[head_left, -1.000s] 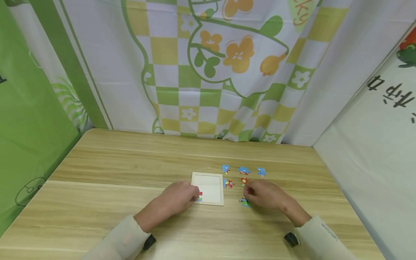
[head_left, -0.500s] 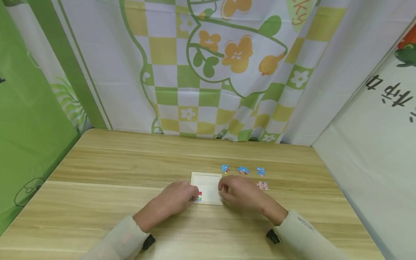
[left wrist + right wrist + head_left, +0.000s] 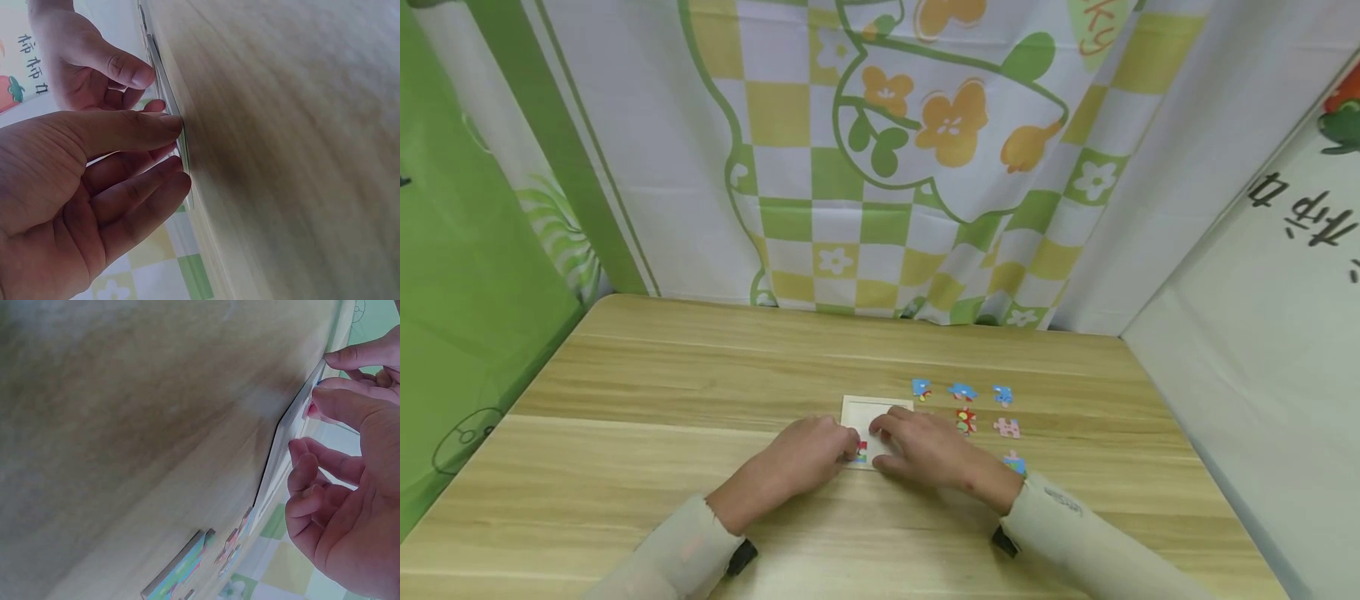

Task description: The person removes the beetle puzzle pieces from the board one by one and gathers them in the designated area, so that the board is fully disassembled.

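Note:
A square, shallow wooden puzzle tray (image 3: 877, 401) lies on the table between my hands. My left hand (image 3: 815, 454) grips its left edge; in the left wrist view the thumb (image 3: 164, 127) presses on the edge and the fingers curl beside it. A red, green and blue jigsaw piece (image 3: 861, 454) lies in the tray's lower left corner, partly covered by the left fingertips. My right hand (image 3: 925, 446) hovers low over the tray's right half, thumb and bent fingers apart. In the right wrist view nothing shows between its thumb (image 3: 340, 403) and fingers (image 3: 300, 450).
To the right on the wooden table (image 3: 700, 383) lie several loose pieces: a blue piece (image 3: 962, 391) in the back row, a red piece (image 3: 966, 421), a pink piece (image 3: 1007, 428) and a blue-pink piece (image 3: 1014, 463). A patterned curtain (image 3: 895, 225) hangs behind the table.
My right hand has moved left from the loose pieces to over the tray, and its thumb and fingers have spread apart. The left hand has stayed at the tray's left edge.

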### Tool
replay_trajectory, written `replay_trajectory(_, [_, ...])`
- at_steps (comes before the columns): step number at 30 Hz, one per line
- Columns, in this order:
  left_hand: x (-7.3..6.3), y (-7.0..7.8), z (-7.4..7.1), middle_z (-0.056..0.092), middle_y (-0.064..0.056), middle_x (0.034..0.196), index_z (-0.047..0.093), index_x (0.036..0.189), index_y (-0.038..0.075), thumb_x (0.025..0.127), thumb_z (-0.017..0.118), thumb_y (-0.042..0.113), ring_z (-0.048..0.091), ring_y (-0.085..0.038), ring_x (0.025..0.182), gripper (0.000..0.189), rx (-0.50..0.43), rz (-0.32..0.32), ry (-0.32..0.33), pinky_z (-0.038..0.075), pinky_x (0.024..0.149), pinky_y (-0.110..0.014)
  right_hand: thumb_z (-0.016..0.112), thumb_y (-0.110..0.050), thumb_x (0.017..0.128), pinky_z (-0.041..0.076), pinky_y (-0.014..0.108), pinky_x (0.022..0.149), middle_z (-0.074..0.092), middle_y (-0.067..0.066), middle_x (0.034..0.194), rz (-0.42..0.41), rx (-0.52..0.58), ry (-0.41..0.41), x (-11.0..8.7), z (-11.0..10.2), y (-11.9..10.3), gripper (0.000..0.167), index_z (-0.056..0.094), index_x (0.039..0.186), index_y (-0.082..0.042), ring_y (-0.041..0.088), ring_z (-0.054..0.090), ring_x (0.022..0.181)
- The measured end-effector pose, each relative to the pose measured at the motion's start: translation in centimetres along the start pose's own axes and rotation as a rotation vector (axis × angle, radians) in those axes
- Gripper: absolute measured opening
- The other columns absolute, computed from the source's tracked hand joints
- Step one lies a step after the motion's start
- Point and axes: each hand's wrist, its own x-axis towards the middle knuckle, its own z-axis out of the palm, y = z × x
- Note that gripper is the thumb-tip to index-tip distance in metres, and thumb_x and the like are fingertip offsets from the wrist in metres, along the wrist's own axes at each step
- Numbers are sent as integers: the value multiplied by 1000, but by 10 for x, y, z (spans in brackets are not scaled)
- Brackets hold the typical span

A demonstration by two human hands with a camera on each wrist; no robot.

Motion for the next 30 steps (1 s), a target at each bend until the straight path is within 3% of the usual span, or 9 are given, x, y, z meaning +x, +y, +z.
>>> replay_trajectory(4, [0,-1,0,72,1,81,75,85,12,85,78,3,63,-15,70,10,14,-5,-8,54,64,-32,75,-35,93,48,30,66,60,-3,107,16,0,-4,0,-1,-2,40,68,126,-14,10,56,79])
replay_trajectory(11, [0,-3,0,69,5,77,74,81,14,84,76,1,55,-11,64,14,8,11,7,49,56,-30,73,-27,95,48,29,64,62,-1,110,-13,13,-10,3,1,-2,33,71,125,-12,10,53,76])
replay_trajectory(20, [-1,-6,0,49,9,64,60,65,18,80,73,-2,42,-12,58,29,34,47,21,41,50,-30,73,-23,96,49,30,64,64,0,105,-32,47,-5,4,2,-3,30,74,123,-11,9,54,77])
replay_trajectory(26, [-1,-5,-1,56,8,66,66,66,19,83,74,1,47,-12,58,26,44,43,7,44,50,-32,74,-21,96,48,28,63,65,0,103,-49,77,2,3,3,-3,26,75,120,-11,8,53,75])
replay_trajectory(30, [-2,-5,0,71,6,78,77,78,17,84,77,3,63,-14,66,15,46,30,3,52,57,-33,74,-21,95,49,29,63,65,-2,101,-51,79,11,2,4,-4,25,76,118,-12,8,53,75])
